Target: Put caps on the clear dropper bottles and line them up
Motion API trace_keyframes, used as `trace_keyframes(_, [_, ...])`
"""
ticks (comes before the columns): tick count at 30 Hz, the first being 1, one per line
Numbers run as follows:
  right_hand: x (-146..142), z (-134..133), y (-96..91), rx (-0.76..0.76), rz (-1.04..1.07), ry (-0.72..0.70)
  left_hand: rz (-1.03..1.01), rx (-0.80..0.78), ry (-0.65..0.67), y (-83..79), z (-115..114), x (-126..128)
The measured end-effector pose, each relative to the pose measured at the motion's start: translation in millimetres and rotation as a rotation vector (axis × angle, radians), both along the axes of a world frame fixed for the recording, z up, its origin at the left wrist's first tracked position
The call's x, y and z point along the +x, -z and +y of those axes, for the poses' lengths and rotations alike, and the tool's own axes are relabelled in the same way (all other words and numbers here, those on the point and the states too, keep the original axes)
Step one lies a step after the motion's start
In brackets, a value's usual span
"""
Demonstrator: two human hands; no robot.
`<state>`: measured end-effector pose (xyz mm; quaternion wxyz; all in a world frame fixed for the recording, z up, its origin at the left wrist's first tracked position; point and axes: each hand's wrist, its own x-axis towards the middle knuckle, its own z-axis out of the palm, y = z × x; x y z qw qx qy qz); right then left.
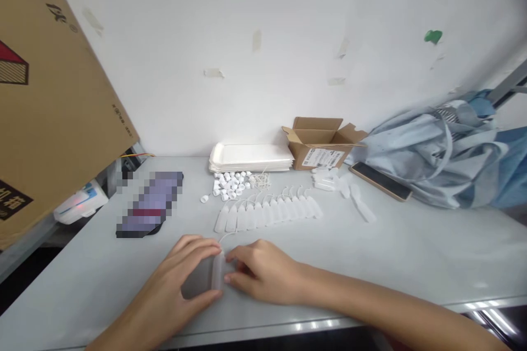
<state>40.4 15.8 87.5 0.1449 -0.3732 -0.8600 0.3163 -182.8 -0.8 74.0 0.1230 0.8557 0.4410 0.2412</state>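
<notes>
The left hand [181,279] and right hand [263,271] are pinching one small clear tube [217,274] on the table [411,252], needing steady fingers.

I read nothing for sure: the large brown cardboard carton [61,93] shows blurred Chinese characters, and the white label [322,157] on the small open brown cardboard box [319,124] is illegible.

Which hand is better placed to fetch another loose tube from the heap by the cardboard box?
Probably the right hand: both hold the plastic tube, but the heap of loose tubes lies on its side; the left hand would have to cross over.
</notes>
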Motion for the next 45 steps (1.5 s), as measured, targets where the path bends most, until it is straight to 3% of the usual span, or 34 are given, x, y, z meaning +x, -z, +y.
trace_keyframes(10, [-11,5,6.7,0.076,-0.065,0.038,0.059,-0.03,0.033,0.7,13,-5])
trace_keyframes(32, [-6,7,8.5,0.083,-0.075,0.052,0.045,0.083,0.01,16.1,7,0])
trace_keyframes(39, [1,5,2.3,0.051,-0.026,0.053,0.038,0.02,-0.034,8.4,3,-3])
trace_keyframes(45, [12,10,-9.3,0.023,0.13,0.148,-0.049,0.029,-0.088,-12.4,15,8])
